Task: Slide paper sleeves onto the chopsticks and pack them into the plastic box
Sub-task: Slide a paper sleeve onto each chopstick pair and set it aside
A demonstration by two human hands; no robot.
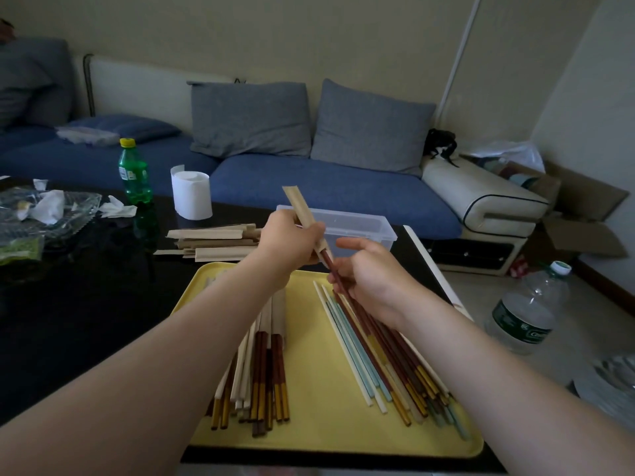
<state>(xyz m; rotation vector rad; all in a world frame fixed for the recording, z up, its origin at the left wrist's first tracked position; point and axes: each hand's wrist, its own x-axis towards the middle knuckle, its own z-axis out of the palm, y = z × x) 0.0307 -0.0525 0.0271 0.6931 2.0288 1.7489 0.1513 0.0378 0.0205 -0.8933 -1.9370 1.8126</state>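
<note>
your left grip [288,242] is curled round a paper sleeve [298,205] above the yellow tray [319,389]. your right grip [371,276] pinches dark red chopsticks [329,262] at the sleeve's lower end, just before the plastic box [360,225].

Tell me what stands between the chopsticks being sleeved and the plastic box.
Nothing visible does. The left hand holds the paper sleeve, the right hand pinches the chopsticks, and the plastic box sits just behind them, no lid on it.

tips of the dark red chopsticks [332,266] are hidden inside the tan paper sleeve [297,204], whose middle the left grip [288,242] covers. the right grip [371,273] blocks part of the clear plastic box [359,223].
</note>
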